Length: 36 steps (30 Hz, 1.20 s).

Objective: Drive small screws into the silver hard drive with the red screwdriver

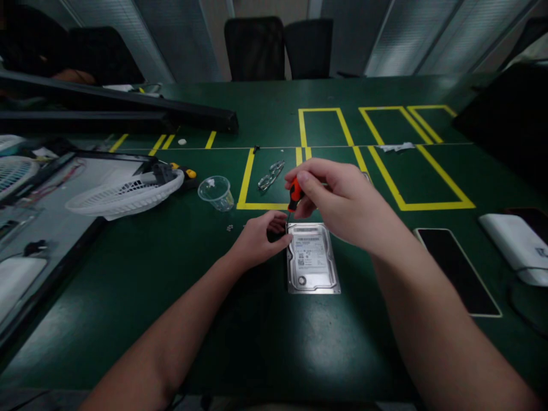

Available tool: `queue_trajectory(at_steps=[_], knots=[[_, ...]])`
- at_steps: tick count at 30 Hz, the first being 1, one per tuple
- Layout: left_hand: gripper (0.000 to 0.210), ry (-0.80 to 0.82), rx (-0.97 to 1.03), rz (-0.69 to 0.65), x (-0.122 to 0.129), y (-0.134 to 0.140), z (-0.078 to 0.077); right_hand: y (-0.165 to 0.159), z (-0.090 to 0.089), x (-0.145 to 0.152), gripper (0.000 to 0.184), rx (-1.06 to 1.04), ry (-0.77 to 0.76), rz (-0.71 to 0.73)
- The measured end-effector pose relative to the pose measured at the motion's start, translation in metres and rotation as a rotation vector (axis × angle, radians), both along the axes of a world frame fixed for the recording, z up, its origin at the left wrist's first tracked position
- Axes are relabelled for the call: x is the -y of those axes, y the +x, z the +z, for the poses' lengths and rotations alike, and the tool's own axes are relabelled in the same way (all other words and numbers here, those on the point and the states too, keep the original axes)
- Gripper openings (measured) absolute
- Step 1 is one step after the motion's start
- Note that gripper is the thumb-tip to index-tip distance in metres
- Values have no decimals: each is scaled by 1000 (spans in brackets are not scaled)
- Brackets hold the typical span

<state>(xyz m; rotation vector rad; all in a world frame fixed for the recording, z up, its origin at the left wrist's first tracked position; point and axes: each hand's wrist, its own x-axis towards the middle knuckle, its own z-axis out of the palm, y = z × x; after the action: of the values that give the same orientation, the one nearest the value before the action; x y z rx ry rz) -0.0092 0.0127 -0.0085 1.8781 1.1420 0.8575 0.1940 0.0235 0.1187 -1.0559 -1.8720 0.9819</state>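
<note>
A silver hard drive (314, 260) lies flat on the green table, label side up. My right hand (338, 194) is closed round the red and black handle of a screwdriver (295, 191). The screwdriver stands nearly upright, its thin shaft pointing down at the drive's far left corner. At that same corner my left hand (261, 240) is closed, with the thumb on the drive's left edge and the fingers curled beside the shaft. Whatever sits under the screwdriver tip is hidden. Small metal bits, perhaps screws (230, 228), lie left of my left hand.
Left of centre stands a clear plastic cup (217, 193); beyond my hands lie glasses (271, 175). White fan grilles (128, 194) and a large panel fill the left side. A phone (458, 271) and a white device (518, 245) lie right. Yellow tape (268, 206) marks the table.
</note>
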Motion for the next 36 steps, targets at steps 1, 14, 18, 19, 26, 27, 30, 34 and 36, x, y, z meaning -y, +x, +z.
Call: queue_trajectory(at_steps=[1,14,18,19,26,27,30,34,36], knots=[[42,0,2,-1,0,0,0,0,1,1,22,20,9,-25],[42,-6,2,0,2,1,2,-3,7,8,9,12,44,-1],[41,3,4,5,2,0,3,-1,7,6,26,22,2,58],[40,6,-2,8,2,0,3,-1,6,5,29,13,-23,73],[37,4,-14,9,2,0,3,-2,3,5,21,22,-18,14],[39,0,-7,5,2,0,3,-2,4,5,21,49,5,-22],[44,-9,2,0,2,0,2,-2,3,6,24,92,57,-125],[45,0,0,9,2,0,3,-1,-1,5,27,120,107,-193],[43,2,-3,11,2,0,3,-1,-2,6,22,105,119,-168]])
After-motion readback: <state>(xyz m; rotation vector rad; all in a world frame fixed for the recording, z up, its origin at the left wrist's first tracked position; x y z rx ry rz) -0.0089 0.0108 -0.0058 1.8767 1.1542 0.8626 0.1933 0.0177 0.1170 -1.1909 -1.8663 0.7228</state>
